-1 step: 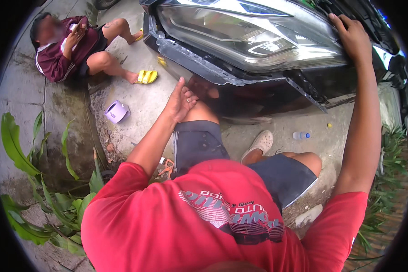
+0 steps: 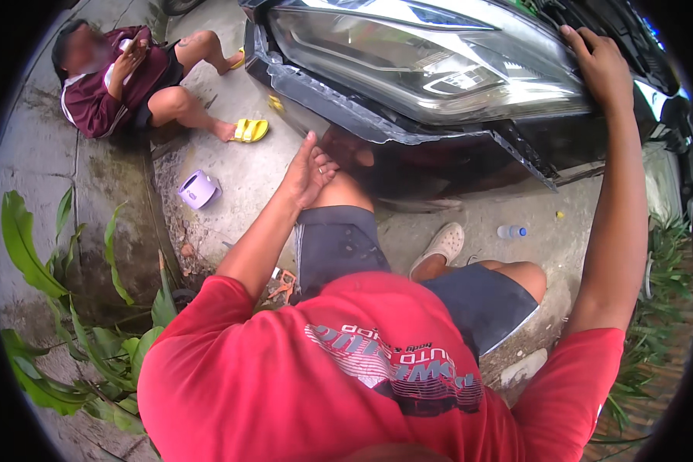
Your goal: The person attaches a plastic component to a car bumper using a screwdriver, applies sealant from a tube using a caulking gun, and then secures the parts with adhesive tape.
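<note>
The front corner of a dark car fills the upper right, with a large clear headlight (image 2: 423,58). Below it runs a black bumper (image 2: 431,165) with a jagged, torn-looking upper edge. My right hand (image 2: 604,73) lies over the headlight's right border beside the engine bay, fingers extended and apart. My left hand (image 2: 313,173) rests at my left knee, palm turned up, thumb out and fingers loosely bent. It wears a ring and holds nothing, and the bumper is just to its right.
A person (image 2: 104,85) in a maroon jacket sits on a concrete ledge (image 2: 115,181) at upper left, holding something small. On the ground are a lilac container (image 2: 199,190), a small bottle (image 2: 510,231) with a blue cap and an orange object (image 2: 283,286). Leafy plants (image 2: 104,369) border the left.
</note>
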`<state>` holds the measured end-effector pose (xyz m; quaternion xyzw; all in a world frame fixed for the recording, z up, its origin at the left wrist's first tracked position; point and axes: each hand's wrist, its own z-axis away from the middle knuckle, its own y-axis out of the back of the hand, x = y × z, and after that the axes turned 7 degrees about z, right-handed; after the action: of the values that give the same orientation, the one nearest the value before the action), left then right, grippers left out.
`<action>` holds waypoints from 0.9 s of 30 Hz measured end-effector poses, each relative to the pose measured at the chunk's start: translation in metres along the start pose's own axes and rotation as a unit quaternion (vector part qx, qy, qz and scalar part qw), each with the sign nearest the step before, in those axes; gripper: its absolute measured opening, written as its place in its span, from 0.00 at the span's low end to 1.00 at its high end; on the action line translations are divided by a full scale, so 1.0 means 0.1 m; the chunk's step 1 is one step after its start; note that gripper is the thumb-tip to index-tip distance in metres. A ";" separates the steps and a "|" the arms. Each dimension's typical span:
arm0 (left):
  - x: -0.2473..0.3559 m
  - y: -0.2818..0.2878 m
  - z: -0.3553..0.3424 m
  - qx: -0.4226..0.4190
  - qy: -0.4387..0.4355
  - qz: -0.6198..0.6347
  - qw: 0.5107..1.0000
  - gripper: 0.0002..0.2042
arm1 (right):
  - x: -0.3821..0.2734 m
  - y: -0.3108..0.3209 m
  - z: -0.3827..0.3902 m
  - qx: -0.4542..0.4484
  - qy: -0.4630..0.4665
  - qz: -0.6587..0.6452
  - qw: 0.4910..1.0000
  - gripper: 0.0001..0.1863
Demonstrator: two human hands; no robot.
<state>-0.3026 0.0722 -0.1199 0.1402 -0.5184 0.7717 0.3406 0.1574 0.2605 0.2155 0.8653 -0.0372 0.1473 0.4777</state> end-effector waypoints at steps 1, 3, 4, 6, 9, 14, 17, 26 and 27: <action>-0.01 -0.02 0.00 0.004 -0.008 0.002 1.000 0.37 | 0.00 0.00 0.01 0.003 0.000 0.000 1.000 0.35; -0.04 -0.05 -0.01 0.011 -0.021 0.007 1.000 0.35 | 0.02 0.01 -0.01 -0.006 0.010 -0.001 1.000 0.35; -0.06 -0.02 -0.01 0.010 -0.024 0.009 1.000 0.35 | 0.02 0.00 -0.03 -0.012 0.010 -0.006 1.000 0.35; -0.06 -0.01 0.00 0.008 -0.027 0.012 1.000 0.35 | 0.02 -0.01 -0.05 -0.026 0.010 -0.012 1.000 0.35; -0.07 -0.11 0.04 0.017 -0.037 -0.007 0.999 0.36 | 0.02 -0.04 -0.03 0.012 0.006 -0.007 1.000 0.34; -0.06 -0.21 0.08 0.029 -0.050 -0.042 0.997 0.31 | 0.02 -0.02 0.00 0.024 0.009 -0.006 1.000 0.35; -0.06 -0.28 0.11 0.033 -0.043 -0.063 0.997 0.31 | 0.02 0.01 -0.01 0.011 0.014 -0.006 1.000 0.35; -0.07 -0.34 0.08 0.063 -0.042 -0.125 0.989 0.28 | -0.11 0.12 0.05 0.015 0.012 -0.010 1.000 0.30; -0.07 -0.37 0.07 0.065 -0.038 -0.132 0.988 0.26 | -0.12 0.15 0.07 0.014 0.002 -0.002 1.000 0.30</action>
<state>-0.2738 0.0717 -0.0944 0.2582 -0.4570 0.7460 0.4099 0.1442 0.2453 0.2203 0.8717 -0.0319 0.1489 0.4658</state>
